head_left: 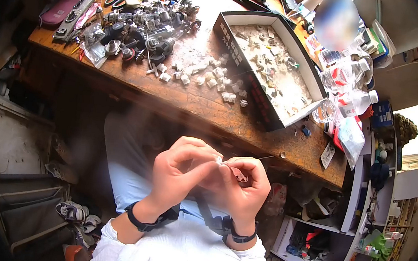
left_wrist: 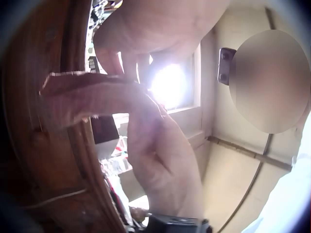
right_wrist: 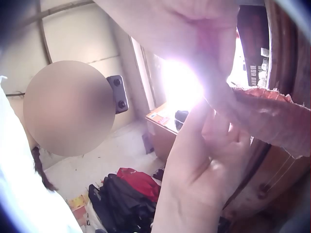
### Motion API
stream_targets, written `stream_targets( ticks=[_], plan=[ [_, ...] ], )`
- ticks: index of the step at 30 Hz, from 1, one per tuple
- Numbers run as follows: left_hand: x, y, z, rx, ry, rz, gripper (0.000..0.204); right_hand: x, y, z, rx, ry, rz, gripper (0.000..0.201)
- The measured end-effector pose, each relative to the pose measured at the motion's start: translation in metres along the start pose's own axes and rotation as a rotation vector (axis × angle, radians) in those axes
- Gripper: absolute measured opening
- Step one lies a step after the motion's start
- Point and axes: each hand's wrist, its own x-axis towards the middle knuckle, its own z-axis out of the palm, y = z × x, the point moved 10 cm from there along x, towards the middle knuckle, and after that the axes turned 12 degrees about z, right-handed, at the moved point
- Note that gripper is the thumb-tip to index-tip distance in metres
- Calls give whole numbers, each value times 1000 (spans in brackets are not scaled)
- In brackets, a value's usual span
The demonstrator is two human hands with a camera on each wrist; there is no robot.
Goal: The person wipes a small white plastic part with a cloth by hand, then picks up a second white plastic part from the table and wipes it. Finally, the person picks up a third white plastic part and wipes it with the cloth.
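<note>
White shirt cloth (head_left: 170, 256) lies nearest to the camera, and beyond it two hands meet in the air before the front edge of the desk (head_left: 172, 93). Left hand (head_left: 178, 172) and right hand (head_left: 250, 188) both pinch, between thumb and fingers, one small white piece (head_left: 219, 160). Some reddish ragged material (head_left: 239, 174) is at the right hand; whether it is held or worn, I cannot tell.

I judge the step in hand as fine fingertip work on this piece; the next move seems to call for a steady pinch from both sides.

On the desk, one corner of an open black box (head_left: 247, 81) reaches near the front edge; many small pale and dark bits are spread inside. Loose white pieces (head_left: 195, 70) lie between this box and a heap of dark parts (head_left: 148, 30). Near the left front corner is a clear bag (head_left: 94, 47), its contents unclear. Plastic bottles (head_left: 355, 103) crowd the right end.
</note>
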Motion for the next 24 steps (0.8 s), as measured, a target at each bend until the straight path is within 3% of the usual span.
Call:
stream_targets(
  ticks=[2, 4, 9, 11, 14, 18, 20, 21, 23, 24],
  plan=[
    [7, 13, -4, 157, -44, 75, 12, 2, 0, 2, 5, -78, 2, 13],
    [11, 16, 6, 273, -246, 83, 14, 3, 3, 0, -18, -102, 41, 14],
    [15, 19, 11, 344, -323, 117, 17, 3, 6, 4, -38, -136, 110, 15],
    [13, 16, 15, 352, -323, 128, 18, 4, 5, 0, 21, -57, 100, 15],
    [-6, -18, 15, -180, -85, -184, 21, 5, 4, -2, 100, -6, 111, 16],
    [-16, -33, 15, -365, -29, -352, 20, 6, 3, 2, 85, -48, 87, 16],
    [0, -7, 11, 42, -184, -45, 20, 5, 2, 2, 33, -71, 51, 16],
    [2, -4, 10, 43, -183, -46, 20, 5, 3, 2, 34, -72, 52, 16],
    [9, 20, 16, 439, -310, 140, 21, 5, 4, 2, -30, -65, 25, 16],
    [10, 23, 18, 441, -310, 141, 21, 5, 5, 2, -29, -66, 24, 16]
  ],
)
